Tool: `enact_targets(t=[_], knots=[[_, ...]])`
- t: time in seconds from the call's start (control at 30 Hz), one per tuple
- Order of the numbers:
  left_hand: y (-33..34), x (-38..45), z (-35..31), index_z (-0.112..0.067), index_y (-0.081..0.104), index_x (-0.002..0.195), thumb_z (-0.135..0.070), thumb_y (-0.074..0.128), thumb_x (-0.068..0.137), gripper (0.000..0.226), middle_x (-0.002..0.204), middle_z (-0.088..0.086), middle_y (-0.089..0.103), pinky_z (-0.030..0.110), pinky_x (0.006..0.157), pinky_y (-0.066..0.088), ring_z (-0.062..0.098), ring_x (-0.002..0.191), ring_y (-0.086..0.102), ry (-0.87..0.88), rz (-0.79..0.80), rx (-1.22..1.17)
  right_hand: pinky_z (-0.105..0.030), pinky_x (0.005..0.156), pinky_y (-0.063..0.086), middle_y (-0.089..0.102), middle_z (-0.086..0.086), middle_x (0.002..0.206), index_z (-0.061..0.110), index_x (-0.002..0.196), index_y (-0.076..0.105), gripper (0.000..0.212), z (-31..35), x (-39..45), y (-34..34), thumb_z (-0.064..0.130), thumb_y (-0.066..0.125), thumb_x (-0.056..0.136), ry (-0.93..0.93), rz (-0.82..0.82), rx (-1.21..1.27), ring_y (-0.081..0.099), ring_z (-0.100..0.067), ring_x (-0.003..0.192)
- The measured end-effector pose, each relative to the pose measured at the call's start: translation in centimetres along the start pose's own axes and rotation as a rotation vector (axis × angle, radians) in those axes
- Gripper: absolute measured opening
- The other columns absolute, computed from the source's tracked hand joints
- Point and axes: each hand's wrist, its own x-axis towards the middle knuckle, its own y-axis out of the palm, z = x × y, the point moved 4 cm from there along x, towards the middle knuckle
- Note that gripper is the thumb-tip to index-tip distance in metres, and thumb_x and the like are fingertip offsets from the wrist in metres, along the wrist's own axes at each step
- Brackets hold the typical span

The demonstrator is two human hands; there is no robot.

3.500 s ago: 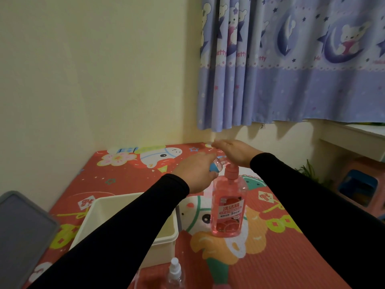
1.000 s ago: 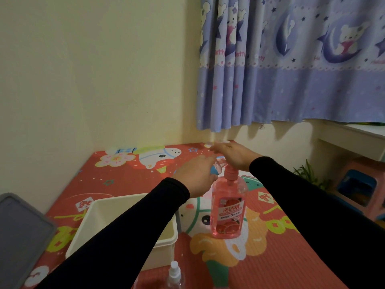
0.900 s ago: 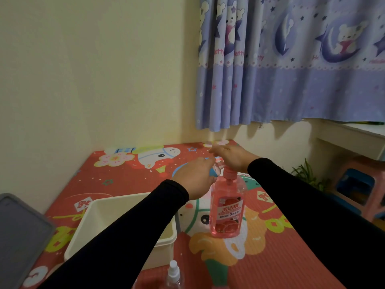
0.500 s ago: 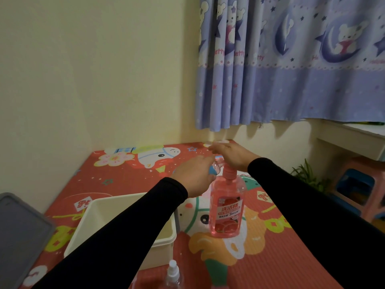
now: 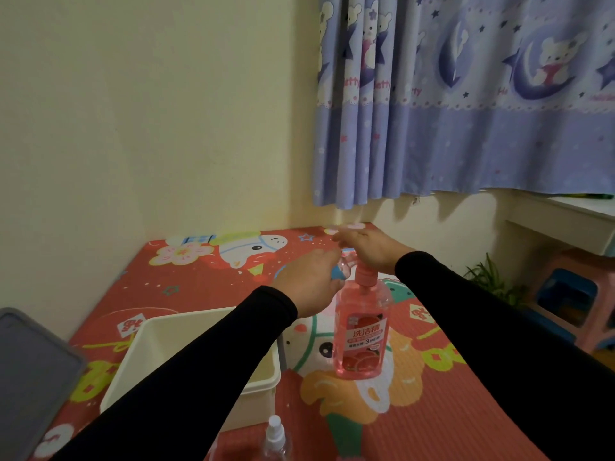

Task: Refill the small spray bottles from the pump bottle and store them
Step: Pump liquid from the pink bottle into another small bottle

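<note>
A pink pump bottle (image 5: 361, 334) stands upright on the red cartoon mat (image 5: 199, 281). My right hand (image 5: 369, 249) lies palm down on its pump head, which is hidden under the hand. My left hand (image 5: 307, 281) holds a small clear spray bottle (image 5: 346, 266) with a blue part at the pump's spout; most of it is hidden by my fingers. Another small clear spray bottle (image 5: 274, 439) with a white nozzle stands at the bottom edge, untouched.
A cream plastic box (image 5: 149, 344) sits open on the mat under my left forearm. A grey lid (image 5: 30, 371) lies at the far left. A wall and purple curtain (image 5: 466, 101) bound the far side; pink stools (image 5: 572, 297) stand at the right.
Both hands stay at the pump bottle's top. My right hand shifts slightly up and down on the pump head. The camera view drifts a little.
</note>
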Motion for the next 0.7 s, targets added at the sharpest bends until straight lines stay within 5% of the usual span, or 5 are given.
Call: enact_targets(t=[0.7], knots=[[-0.4,0.1,-0.1,-0.016,0.047,0.125,-0.03,0.052,0.095,0.034,0.121,0.007,0.053,0.03,0.078,0.037,0.025,0.106,0.053,-0.008,0.024,0.005,-0.042,0.114,0.031,0.05,-0.008,0.144,0.013,0.135,0.053,0.052,0.2,0.0,-0.3,0.043,0.026,0.104,0.006,-0.005,-0.008,0.045,-0.023,0.134]])
